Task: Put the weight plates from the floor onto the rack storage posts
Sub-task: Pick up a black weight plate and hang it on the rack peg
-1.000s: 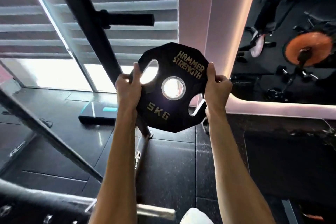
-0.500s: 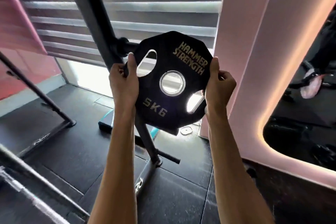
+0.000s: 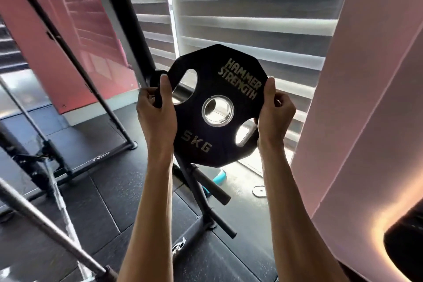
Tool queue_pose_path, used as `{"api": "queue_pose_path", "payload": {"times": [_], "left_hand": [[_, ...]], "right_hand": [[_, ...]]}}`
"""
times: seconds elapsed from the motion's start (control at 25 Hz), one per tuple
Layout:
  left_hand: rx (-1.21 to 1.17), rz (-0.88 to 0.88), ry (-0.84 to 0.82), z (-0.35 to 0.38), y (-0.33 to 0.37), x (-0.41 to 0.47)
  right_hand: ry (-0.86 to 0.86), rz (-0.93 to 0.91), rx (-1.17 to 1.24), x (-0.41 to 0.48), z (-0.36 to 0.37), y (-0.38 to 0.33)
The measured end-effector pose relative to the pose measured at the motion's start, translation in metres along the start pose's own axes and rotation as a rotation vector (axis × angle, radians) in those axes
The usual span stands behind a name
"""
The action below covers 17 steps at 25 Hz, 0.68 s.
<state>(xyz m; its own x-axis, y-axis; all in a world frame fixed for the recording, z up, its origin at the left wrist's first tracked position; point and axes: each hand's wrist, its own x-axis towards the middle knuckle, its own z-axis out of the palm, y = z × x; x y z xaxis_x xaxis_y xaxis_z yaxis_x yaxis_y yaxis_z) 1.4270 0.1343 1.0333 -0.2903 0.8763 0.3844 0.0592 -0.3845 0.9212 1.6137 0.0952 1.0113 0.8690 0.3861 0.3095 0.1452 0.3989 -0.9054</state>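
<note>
A black weight plate (image 3: pixel 217 107) is held up in the air by both hands, well above the dark floor (image 3: pixel 114 190), with its flat face turned toward the camera. The left hand (image 3: pixel 156 112) is clamped on the plate's left edge, the thumb laid over the front face beside an oval grip hole. The right hand (image 3: pixel 275 110) is clamped on the right edge, the thumb pressed against the rim and the fingers curled behind. The plate is many-sided, with a metal-lined round hole at its centre and the words "HAMMER STRENGTH" and "5KG" printed on it. Behind and to the left of the plate, the slanted black upright of the rack (image 3: pixel 128 30) is seen, and an upper storage post (image 3: pixel 158 75) can be made out just behind the plate's left edge; whether the plate touches it cannot be told. Two lower posts (image 3: pixel 212 186) are seen sticking out from the upright below the plate, both bare. A small silver disc (image 3: pixel 259 190) lies on the floor near the window blinds (image 3: pixel 251 7). A grey bar (image 3: pixel 45 224) is seen crossing the lower left corner, and a pink banner (image 3: pixel 57 30) hangs at the left.
</note>
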Motion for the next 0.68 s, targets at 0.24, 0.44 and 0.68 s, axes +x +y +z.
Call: {"api": "queue_pose_path", "payload": {"times": [0.24,0.44,0.68], "left_hand": [[0.013,0.101,0.127,0.009,0.001,-0.001],[0.054,0.137,0.209,0.014,-0.014,0.000],[0.147,0.327,0.321,0.025,-0.021,-0.007]], "right_hand": [[-0.110,0.024,0.071,0.016,0.027,0.023],[-0.181,0.057,0.129,0.022,0.045,0.047],[-0.249,0.082,0.184,0.027,0.064,0.069]]}}
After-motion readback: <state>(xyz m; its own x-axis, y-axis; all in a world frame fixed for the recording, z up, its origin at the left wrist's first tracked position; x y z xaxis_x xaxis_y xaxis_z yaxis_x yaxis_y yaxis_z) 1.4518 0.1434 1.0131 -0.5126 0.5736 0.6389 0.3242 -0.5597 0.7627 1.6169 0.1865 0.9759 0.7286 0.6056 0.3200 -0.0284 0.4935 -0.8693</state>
